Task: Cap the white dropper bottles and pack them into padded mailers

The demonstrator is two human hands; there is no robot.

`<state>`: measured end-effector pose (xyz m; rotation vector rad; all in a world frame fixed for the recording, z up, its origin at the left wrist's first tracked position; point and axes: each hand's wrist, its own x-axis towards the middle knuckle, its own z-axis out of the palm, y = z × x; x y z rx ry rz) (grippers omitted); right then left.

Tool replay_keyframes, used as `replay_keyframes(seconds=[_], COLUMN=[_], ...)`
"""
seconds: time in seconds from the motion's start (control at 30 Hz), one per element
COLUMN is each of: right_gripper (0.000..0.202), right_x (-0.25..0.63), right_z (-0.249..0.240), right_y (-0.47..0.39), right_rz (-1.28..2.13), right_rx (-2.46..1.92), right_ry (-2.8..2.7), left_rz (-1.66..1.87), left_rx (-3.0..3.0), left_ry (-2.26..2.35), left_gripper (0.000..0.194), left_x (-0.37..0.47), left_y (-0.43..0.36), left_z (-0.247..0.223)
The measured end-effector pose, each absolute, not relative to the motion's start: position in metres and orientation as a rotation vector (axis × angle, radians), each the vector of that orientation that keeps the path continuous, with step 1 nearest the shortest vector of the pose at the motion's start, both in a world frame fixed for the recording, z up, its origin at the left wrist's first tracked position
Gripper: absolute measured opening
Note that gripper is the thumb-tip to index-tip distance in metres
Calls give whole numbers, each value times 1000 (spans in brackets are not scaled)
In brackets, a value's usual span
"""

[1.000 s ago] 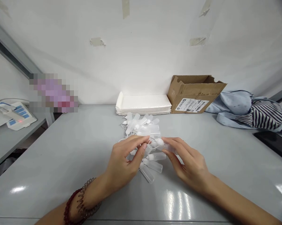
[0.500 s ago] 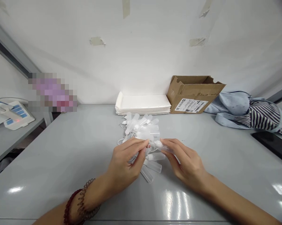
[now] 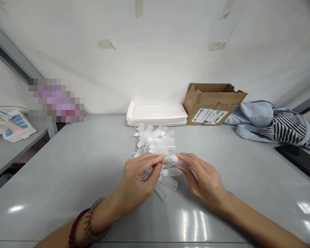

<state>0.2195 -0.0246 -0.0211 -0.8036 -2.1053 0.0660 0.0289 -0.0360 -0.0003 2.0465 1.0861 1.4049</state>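
Above the middle of the gray surface [image 3: 93,179], we observe a small translucent bottle [image 3: 182,164] held up between two hands, its axis close to horizontal. The white top [image 3: 173,158] faces left, with a looped white strap [image 3: 166,166] beside it. Similar bottles [image 3: 157,141] lie in a heap behind and below, pointing in several directions.

The surface extends well past the hands on both sides: on the left to a slanted edge, on the right to a black phone [image 3: 296,160]. Its front edge runs along the bottom of the view. Beyond the heap, we locate a stack of white packets [image 3: 156,113] against the wall [image 3: 157,69], with a cardboard box [image 3: 216,100] just beside it.

The right hand [image 3: 206,177] grips the bottle's body, fingers on the far side and thumb on the near side. The left hand [image 3: 139,175] points inward, thumb and index fingertips close together near the white top; we cannot tell whether it grips anything. Both forearms slant inward from the lower corners.
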Motion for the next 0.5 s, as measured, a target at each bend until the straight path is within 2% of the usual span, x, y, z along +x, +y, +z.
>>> replay_keyframes(seconds=[0.27, 0.5], right_gripper=[34, 34], right_x=[219, 219], right_z=[-14, -13], right_y=[-27, -28], right_rz=[58, 57], right_rx=[-815, -823], right_ry=[-2069, -2087], left_rz=[1399, 1501], left_rx=[1973, 2112], left_ry=[1188, 1116], left_gripper=[21, 25], left_x=[28, 30], left_y=[-39, -40], left_z=[4, 0])
